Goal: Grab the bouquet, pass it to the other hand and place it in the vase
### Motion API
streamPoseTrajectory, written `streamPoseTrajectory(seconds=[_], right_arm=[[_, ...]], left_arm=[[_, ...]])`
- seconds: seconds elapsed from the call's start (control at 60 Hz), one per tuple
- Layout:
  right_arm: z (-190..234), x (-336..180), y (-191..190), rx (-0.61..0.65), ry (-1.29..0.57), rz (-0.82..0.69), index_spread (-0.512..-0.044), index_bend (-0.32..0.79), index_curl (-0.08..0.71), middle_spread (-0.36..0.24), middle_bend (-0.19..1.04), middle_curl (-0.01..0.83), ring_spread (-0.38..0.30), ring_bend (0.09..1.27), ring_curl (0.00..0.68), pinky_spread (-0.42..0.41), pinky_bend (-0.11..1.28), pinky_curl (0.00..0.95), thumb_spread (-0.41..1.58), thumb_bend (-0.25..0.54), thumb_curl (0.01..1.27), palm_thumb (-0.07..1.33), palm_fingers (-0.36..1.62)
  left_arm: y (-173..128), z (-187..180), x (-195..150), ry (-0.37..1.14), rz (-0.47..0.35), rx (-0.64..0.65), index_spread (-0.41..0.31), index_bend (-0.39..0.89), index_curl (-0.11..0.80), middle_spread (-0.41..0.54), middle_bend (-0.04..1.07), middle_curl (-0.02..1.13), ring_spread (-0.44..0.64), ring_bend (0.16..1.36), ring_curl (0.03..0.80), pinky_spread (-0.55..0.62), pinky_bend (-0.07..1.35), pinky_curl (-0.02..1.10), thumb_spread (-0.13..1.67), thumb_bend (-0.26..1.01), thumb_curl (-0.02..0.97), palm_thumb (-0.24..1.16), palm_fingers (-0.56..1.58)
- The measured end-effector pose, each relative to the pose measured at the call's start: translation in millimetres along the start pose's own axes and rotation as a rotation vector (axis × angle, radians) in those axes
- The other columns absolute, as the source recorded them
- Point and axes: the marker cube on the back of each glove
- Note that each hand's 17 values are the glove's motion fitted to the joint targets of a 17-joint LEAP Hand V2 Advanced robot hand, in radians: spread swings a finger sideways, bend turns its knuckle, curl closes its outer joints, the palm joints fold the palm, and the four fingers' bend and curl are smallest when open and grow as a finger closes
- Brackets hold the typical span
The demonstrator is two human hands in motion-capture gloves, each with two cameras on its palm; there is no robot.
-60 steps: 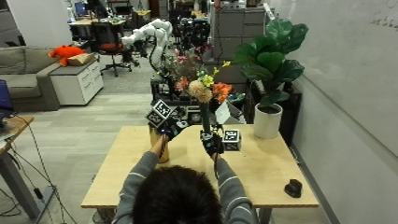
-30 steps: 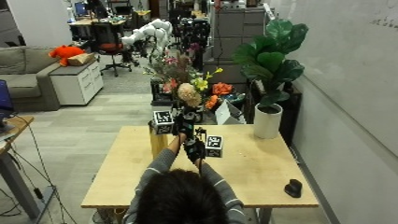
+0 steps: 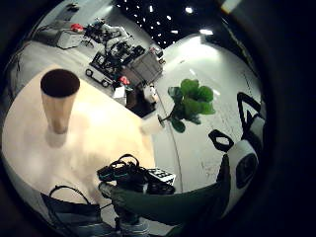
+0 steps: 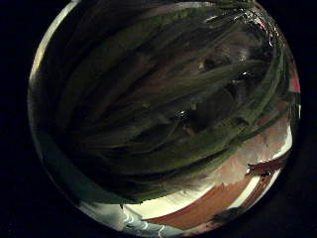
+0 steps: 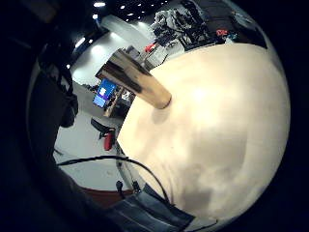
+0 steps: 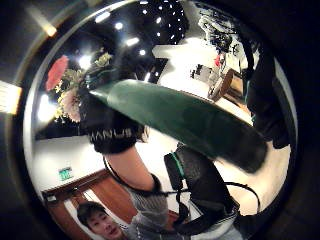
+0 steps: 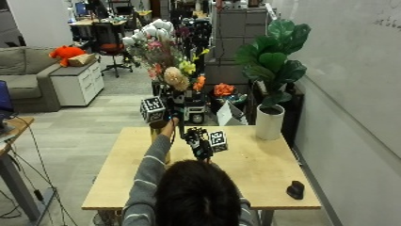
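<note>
Two gloved hands are raised above the wooden table (image 7: 263,174). The left hand (image 7: 168,115) is lifted high over the table's far edge, its fingers curled round the stems of the bouquet (image 7: 164,56), which stands upright above it with white, pink, yellow and orange blooms fanning out. The left thumb side palm view is filled with green stems and leaves (image 4: 163,109) pressed close to the palm. The right hand (image 7: 199,143) hangs lower, just beside the left forearm and over the middle of the table; from the outside view I cannot tell how its fingers are set. In the right thumb side palm view a broad green leaf or wrap (image 6: 185,120) runs right across in front of that palm, with the other gloved hand (image 6: 112,125) closed on the bunch beyond it and flower heads (image 6: 65,87) past that, but whether the right fingers touch it cannot be made out.

The vase (image 7: 158,136), a tan tapered vessel, stands on the table near its far left edge, mostly hidden behind the left forearm; it shows upright and dark-mouthed in the left little finger side palm view (image 3: 59,103). A white pot holding a large-leaved plant (image 7: 270,70) stands just beyond the table's far right corner. A small black object (image 7: 295,189) lies near the table's near right corner.
</note>
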Motion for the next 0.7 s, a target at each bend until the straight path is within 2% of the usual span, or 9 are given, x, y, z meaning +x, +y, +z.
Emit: streamPoseTrajectory(seconds=[0.133,0.2,0.284,0.417,0.484,0.55,0.617,0.65,0.7], right_arm=[[0,31,-8,-0.06,-0.028,-0.101,-0.262,0.02,0.38,-0.1,0.42,0.437,-0.155,0.68,0.431,-0.192,0.64,0.438,1.0,-0.071,0.45,0.4,0.86],[-2,32,-7,-0.08,-0.166,-0.138,-0.297,0.05,0.348,-0.105,0.36,0.418,-0.141,0.65,0.426,-0.103,0.61,0.435,1.0,-0.05,0.42,0.37,0.68],[-11,73,-8,-0.069,-0.019,0.165,-0.329,0.07,0.299,-0.116,0.29,0.395,-0.124,0.6,0.394,-0.012,0.6,0.408,1.0,-0.037,0.4,0.36,0.57],[-27,79,-25,-0.049,-0.145,0.165,-0.367,0.03,0.217,-0.122,0.26,0.383,-0.104,0.59,0.375,0.105,0.61,0.389,1.01,-0.026,0.37,0.37,0.41],[-36,96,-32,-0.021,-0.07,0.244,-0.375,0.05,0.193,-0.119,0.26,0.382,-0.094,0.59,0.368,0.138,0.61,0.377,1.01,-0.025,0.36,0.37,0.39],[-39,92,-39,-0.033,-0.187,0.165,-0.378,0.06,0.176,-0.118,0.26,0.382,-0.089,0.6,0.364,0.16,0.61,0.371,1.02,-0.025,0.35,0.38,0.37],[-44,110,-37,-0.022,-0.064,0.346,-0.38,0.07,0.166,-0.118,0.26,0.383,-0.086,0.6,0.359,0.178,0.6,0.365,1.03,-0.022,0.35,0.39,0.37],[-47,116,-37,-0.012,-0.005,0.389,-0.381,0.08,0.161,-0.118,0.26,0.383,-0.085,0.6,0.358,0.183,0.6,0.363,1.03,-0.024,0.35,0.4,0.37],[-47,111,-37,-0.031,-0.046,0.381,-0.381,0.08,0.158,-0.118,0.26,0.383,-0.083,0.6,0.356,0.187,0.59,0.358,1.03,-0.025,0.34,0.4,0.37]], left_arm=[[-34,-21,39,0.0,0.008,0.023,-0.361,0.53,0.562,-0.372,0.8,0.57,-0.39,0.84,0.467,-0.41,0.67,0.47,1.04,-0.02,0.489,0.76,1.42],[-44,-31,58,-0.024,0.04,0.05,-0.362,0.53,0.568,-0.372,0.8,0.57,-0.39,0.84,0.468,-0.41,0.67,0.47,1.04,-0.02,0.493,0.76,1.42],[-74,-32,52,-0.075,0.091,0.09,-0.364,0.52,0.574,-0.372,0.81,0.57,-0.39,0.84,0.468,-0.41,0.67,0.47,1.04,-0.02,0.497,0.75,1.42],[-120,-30,30,-0.139,0.159,0.147,-0.362,0.52,0.584,-0.371,0.81,0.57,-0.39,0.85,0.469,-0.41,0.67,0.47,1.04,-0.02,0.502,0.75,1.41],[-129,-31,24,-0.143,0.145,0.159,-0.361,0.51,0.587,-0.369,0.81,0.57,-0.39,0.85,0.469,-0.41,0.67,0.47,1.04,-0.02,0.504,0.75,1.41],[-139,-30,13,-0.147,0.127,0.162,-0.359,0.51,0.59,-0.368,0.81,0.57,-0.39,0.85,0.469,-0.41,0.67,0.47,1.04,-0.02,0.506,0.75,1.41],[-154,-24,-6,-0.124,0.104,0.15,-0.358,0.51,0.592,-0.368,0.81,0.56,-0.39,0.85,0.468,-0.41,0.67,0.47,1.04,-0.02,0.509,0.74,1.41],[-145,-26,-3,-0.082,0.06,0.097,-0.358,0.51,0.594,-0.368,0.81,0.56,-0.39,0.85,0.469,-0.42,0.67,0.47,1.04,-0.02,0.509,0.74,1.41],[-126,-30,-3,-0.1,-0.102,0.043,-0.358,0.51,0.596,-0.367,0.81,0.56,-0.39,0.85,0.469,-0.42,0.67,0.47,1.04,-0.02,0.51,0.74,1.41]])
